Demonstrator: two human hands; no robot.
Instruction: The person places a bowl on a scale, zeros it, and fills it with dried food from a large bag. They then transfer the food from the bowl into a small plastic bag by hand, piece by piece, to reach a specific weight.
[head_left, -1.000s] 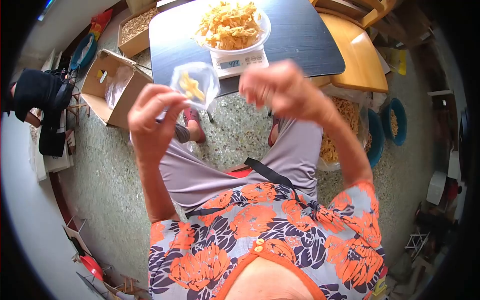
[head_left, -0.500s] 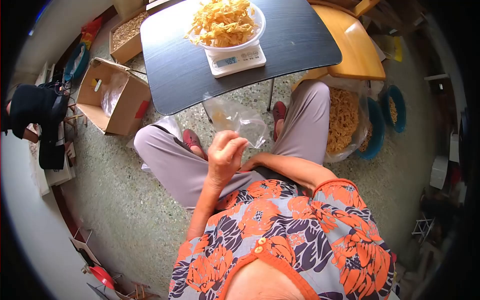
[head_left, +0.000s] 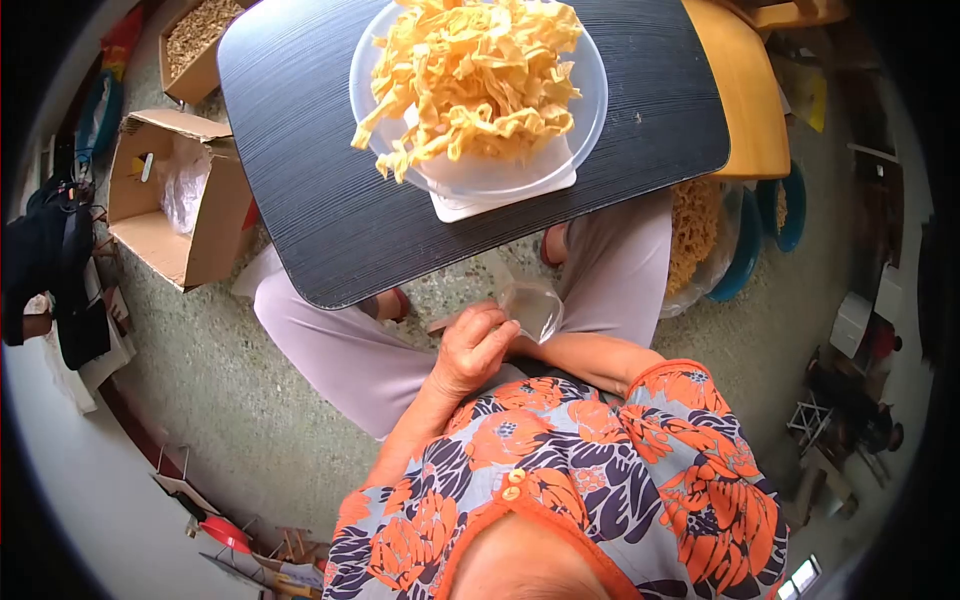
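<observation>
Below the near edge of the black wood-grain table (head_left: 330,240), above the lap, the left hand (head_left: 472,350) pinches a clear plastic bag (head_left: 537,308), thumb and fingers closed. The right hand (head_left: 520,346) is mostly hidden behind, its grip unclear. The thin, glossy bag bulges forward-right; its long axis is unclear.

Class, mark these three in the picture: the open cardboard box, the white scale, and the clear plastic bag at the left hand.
Open cardboard box (head_left: 218,222): head view, its side panel.
White scale (head_left: 455,211): head view, its near left corner.
Clear plastic bag (head_left: 535,310): head view, its puffed-out part.
</observation>
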